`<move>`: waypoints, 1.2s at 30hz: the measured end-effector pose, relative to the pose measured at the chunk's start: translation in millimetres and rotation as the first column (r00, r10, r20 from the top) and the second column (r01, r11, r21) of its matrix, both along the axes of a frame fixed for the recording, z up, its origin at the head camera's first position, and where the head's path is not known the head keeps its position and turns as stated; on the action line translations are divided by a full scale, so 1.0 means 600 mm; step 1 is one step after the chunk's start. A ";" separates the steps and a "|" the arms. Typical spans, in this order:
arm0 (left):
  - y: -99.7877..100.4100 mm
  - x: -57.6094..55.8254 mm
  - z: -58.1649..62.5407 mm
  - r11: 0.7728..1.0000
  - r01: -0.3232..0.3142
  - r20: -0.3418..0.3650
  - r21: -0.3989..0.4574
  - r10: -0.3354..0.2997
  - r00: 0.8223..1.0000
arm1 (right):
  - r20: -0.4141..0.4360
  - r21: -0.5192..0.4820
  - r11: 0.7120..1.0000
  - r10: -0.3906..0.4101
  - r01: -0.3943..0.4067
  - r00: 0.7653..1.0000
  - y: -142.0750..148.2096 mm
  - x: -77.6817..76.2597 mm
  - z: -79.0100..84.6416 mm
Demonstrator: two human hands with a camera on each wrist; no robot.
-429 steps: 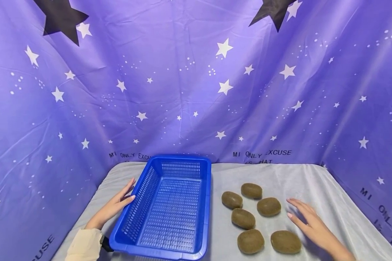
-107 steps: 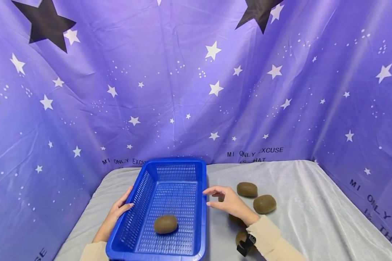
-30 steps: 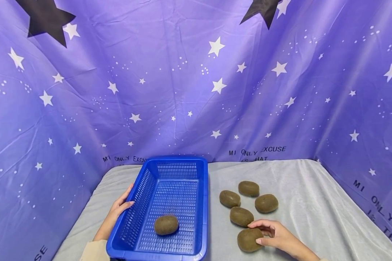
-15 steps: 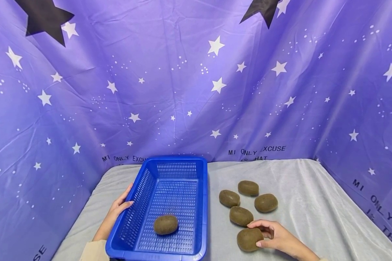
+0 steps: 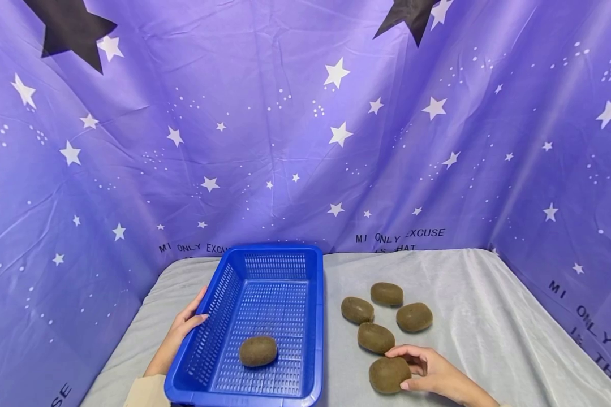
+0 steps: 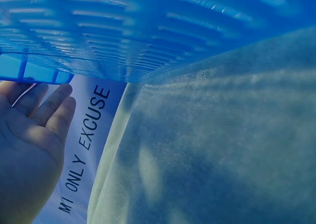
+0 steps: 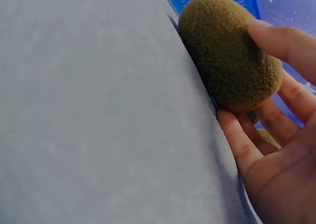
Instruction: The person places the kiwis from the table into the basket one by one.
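My right hand holds a brown fuzzy kiwi between thumb and fingers, at the front of the table right of the basket. In the right wrist view the thumb lies on one side of this kiwi and the fingertips touch its other side. A blue plastic basket has another kiwi lying on its floor, toward the front. My left hand rests against the basket's left rim. Its fingers extend up to the rim's underside in the left wrist view.
Several more kiwis lie behind the held one: a near kiwi, a left kiwi, a back kiwi and a right kiwi. Grey cloth covers the table. A purple star-printed curtain surrounds it.
Since the oldest frame, one kiwi has passed from the table into the basket. My right hand has come back from the basket's right rim to the front kiwi. Over the last second, almost nothing moves.
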State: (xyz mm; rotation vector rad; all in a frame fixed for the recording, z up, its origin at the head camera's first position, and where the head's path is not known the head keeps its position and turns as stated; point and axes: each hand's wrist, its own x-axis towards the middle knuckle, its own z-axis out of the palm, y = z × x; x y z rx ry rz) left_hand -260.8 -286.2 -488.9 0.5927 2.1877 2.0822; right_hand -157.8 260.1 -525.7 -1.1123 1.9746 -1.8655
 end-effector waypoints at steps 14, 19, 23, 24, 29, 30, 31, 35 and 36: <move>0.000 0.002 0.002 1.000 0.018 0.006 0.016 -0.018 1.000 | -0.016 0.028 0.999 -0.016 0.016 1.000 0.001 0.000 -0.001; -0.001 0.000 0.000 1.000 0.009 0.004 0.010 -0.009 1.000 | -0.035 0.042 0.998 -0.046 0.048 0.998 0.001 0.001 0.000; -0.001 -0.001 -0.001 1.000 0.011 0.008 0.007 -0.011 1.000 | -0.028 0.054 0.996 -0.065 0.067 0.997 0.002 0.002 0.002; -0.001 -0.001 -0.001 1.000 0.013 0.007 0.009 -0.013 1.000 | -0.031 0.057 0.996 -0.071 0.073 0.997 0.002 0.002 0.003; -0.003 -0.001 -0.001 0.999 0.045 -0.006 0.020 -0.045 0.999 | -0.016 0.071 0.991 -0.111 0.112 0.994 0.002 0.003 0.007; -0.003 -0.001 -0.001 0.999 0.050 -0.010 0.021 -0.050 0.999 | -0.015 0.074 0.990 -0.120 0.121 0.993 0.001 0.004 0.008; -0.003 -0.002 -0.001 0.998 0.057 -0.012 0.023 -0.057 0.998 | -0.012 0.076 0.988 -0.130 0.131 0.991 0.001 0.004 0.009; -0.002 -0.001 -0.001 0.998 0.059 -0.014 0.029 -0.059 0.998 | -0.029 0.087 0.982 -0.166 0.168 0.986 -0.001 0.005 0.013; -0.002 -0.001 0.000 0.998 0.056 -0.019 0.031 -0.055 0.998 | -0.031 0.090 0.980 -0.175 0.177 0.984 -0.002 0.005 0.014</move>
